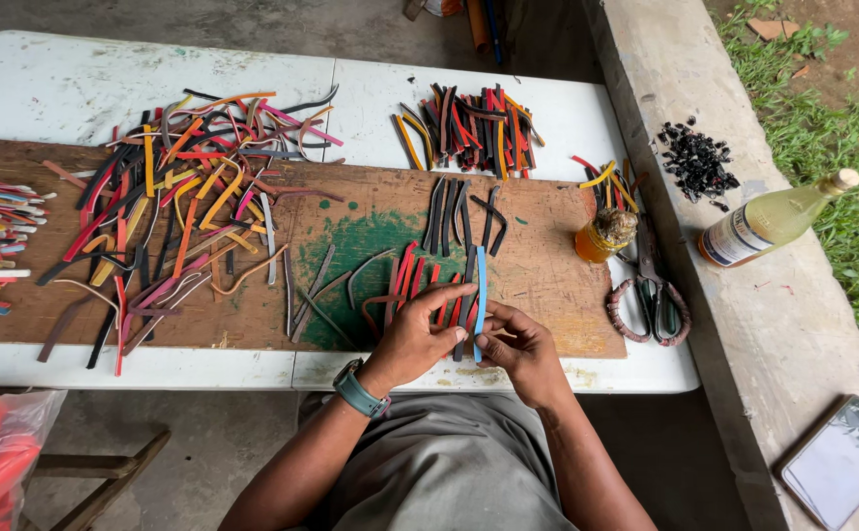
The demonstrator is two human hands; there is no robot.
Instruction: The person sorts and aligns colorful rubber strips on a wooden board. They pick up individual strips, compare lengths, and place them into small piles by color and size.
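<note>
My left hand (418, 341) and my right hand (518, 344) meet at the near edge of a wooden board (547, 265). Together they pinch a light blue rubber strip (481, 285) pressed against a dark strip, both pointing away from me. My left wrist carries a teal watch (359, 389). Just beyond my fingers lie several red, black and brown strips (405, 280) on a green paint patch. A row of black strips (449, 211) lies further up the board.
A big tangle of coloured strips (184, 197) covers the board's left half; another bundle (469, 128) sits on the white table. A small glue jar (604, 234), scissors (651, 295), a bottle (773, 218), black scraps (697, 162) and a phone (840, 460) lie at right.
</note>
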